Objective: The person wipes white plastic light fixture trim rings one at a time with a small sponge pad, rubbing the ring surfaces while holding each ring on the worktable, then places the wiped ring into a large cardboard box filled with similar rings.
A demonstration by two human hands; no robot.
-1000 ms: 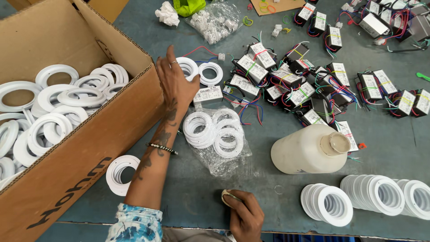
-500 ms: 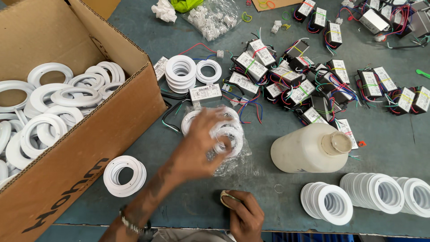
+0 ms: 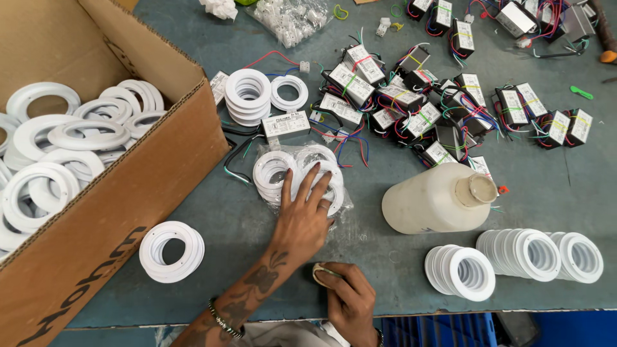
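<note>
Near the front edge of the tabletop (image 3: 257,71), the person's left hand (image 3: 302,222) lies flat and spread, its fingertips (image 3: 315,168) resting on a clear plastic bag of white rings (image 3: 292,172) that sits toward the middle of the table. Just beside it, right at the front edge, the right hand (image 3: 347,299) is curled around a small roll of tape (image 3: 324,273), pinning it to the surface. A stack of flat white rings (image 3: 171,251) lies to the left by the cardboard box (image 3: 122,212), which takes up the left end and holds more rings. A white plastic bottle (image 3: 437,199) lies on its side to the right, with rows of rings (image 3: 514,260) by the front right corner and wired driver units (image 3: 437,96) scattered toward the far edge
</note>
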